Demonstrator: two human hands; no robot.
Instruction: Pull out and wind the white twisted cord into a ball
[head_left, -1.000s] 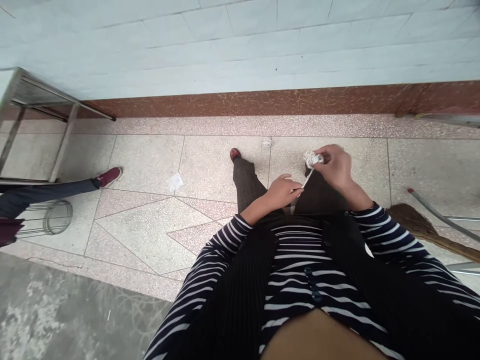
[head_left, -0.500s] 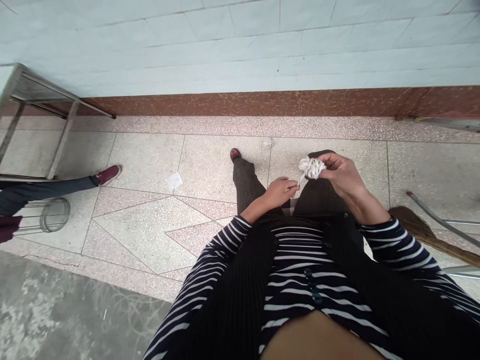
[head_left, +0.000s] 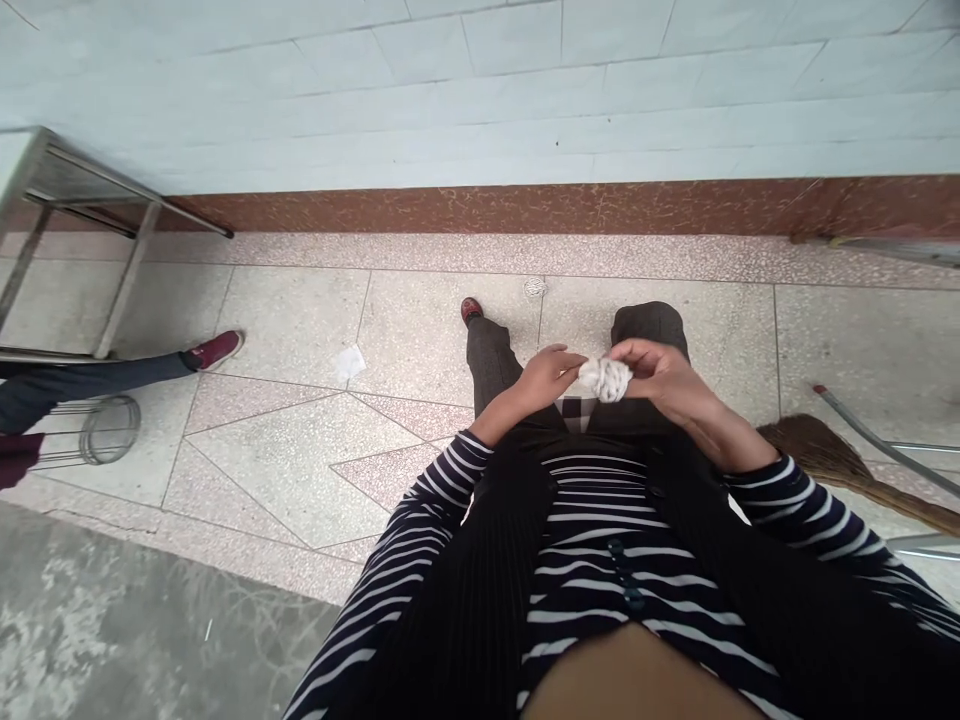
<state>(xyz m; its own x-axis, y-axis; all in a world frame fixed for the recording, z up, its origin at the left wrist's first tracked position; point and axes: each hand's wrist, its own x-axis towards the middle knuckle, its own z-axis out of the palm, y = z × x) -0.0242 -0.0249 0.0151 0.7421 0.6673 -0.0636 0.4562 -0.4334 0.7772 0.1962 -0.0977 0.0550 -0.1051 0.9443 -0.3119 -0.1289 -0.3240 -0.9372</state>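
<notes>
A wound bundle of thick white cord (head_left: 606, 380) is held in front of my thighs. My right hand (head_left: 671, 388) grips its right end, thumb below and fingers above. My left hand (head_left: 546, 380) is closed at the bundle's left end, its fingertips pinching the cord there. The strand between those fingertips is mostly hidden. On the floor beyond my feet lies a smaller coil of pale string (head_left: 535, 287), apart from both hands.
A metal-framed table (head_left: 127, 270) stands at the left, near another person's red shoe (head_left: 217, 350) and a wire rack (head_left: 109, 430). White paper (head_left: 349, 363) lies on the floor. A broom (head_left: 817, 447) and a metal leg (head_left: 862, 425) are at the right. A tiled wall (head_left: 480, 110) runs ahead.
My right hand has brought the cord bundle left and slightly down, close against my left fingertips. The strand that stretched between the hands has shortened out of sight.
</notes>
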